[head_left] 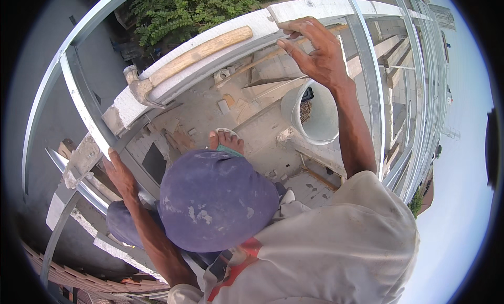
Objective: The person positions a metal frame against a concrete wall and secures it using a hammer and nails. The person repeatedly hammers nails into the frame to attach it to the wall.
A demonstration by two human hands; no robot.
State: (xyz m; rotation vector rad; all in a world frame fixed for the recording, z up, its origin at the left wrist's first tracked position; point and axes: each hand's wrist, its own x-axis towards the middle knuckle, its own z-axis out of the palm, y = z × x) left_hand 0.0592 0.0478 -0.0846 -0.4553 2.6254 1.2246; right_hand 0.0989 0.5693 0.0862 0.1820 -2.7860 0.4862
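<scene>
My left hand (119, 173) grips a silver metal channel (84, 104) at the left. My right hand (314, 51) is raised at the upper middle, fingers bent and apart, beside the far edge of a curved white block ledge (307, 7); I cannot tell whether its fingertips touch it. A hammer (199, 48) with a pale wooden handle lies on that ledge, its head toward the left. My knee (218, 199) in dusty purple trousers fills the lower middle, with a sandaled foot (228, 141) beyond it.
A white bucket (323, 120) with a dark object and small pieces inside stands right of the foot. Metal framing (412, 94) runs along the right and left. Rubble and boards (236, 104) lie on the surface below. Leafy trees (173, 13) and a grey drop (37, 94) lie beyond the framing.
</scene>
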